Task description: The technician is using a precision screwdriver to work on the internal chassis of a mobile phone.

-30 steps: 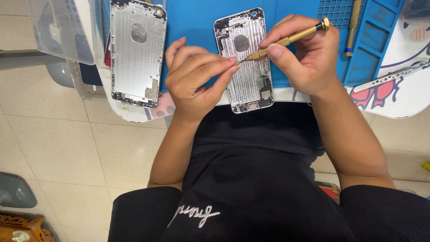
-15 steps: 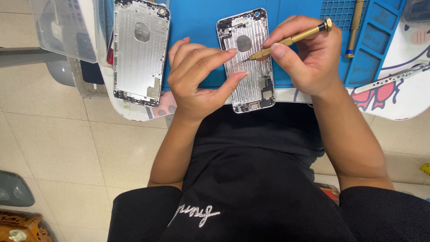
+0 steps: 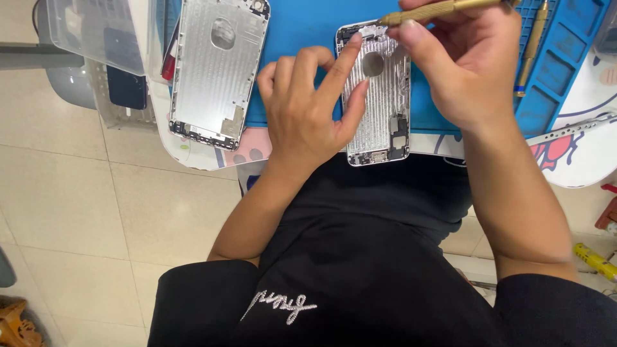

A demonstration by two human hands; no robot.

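Currently left hand (image 3: 302, 115) pins phone shell (image 3: 380, 103) flat, fingers spread; right hand (image 3: 459, 64) pinches brass screwdriver (image 3: 443, 9) at far edge. Shell mostly stripped, near-end parts remain.

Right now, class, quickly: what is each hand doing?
Left hand: open, fingers resting on the silver phone shell, steadying it.
Right hand: closed on the brass screwdriver, its tip at the shell's top edge.

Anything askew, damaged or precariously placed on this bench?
Both silver phone housings overhang the near table edge. The spare housing juts off the blue mat; the housing being worked on overhangs too, steadied by the left hand while the right hand holds a brass screwdriver. No damage is visible.
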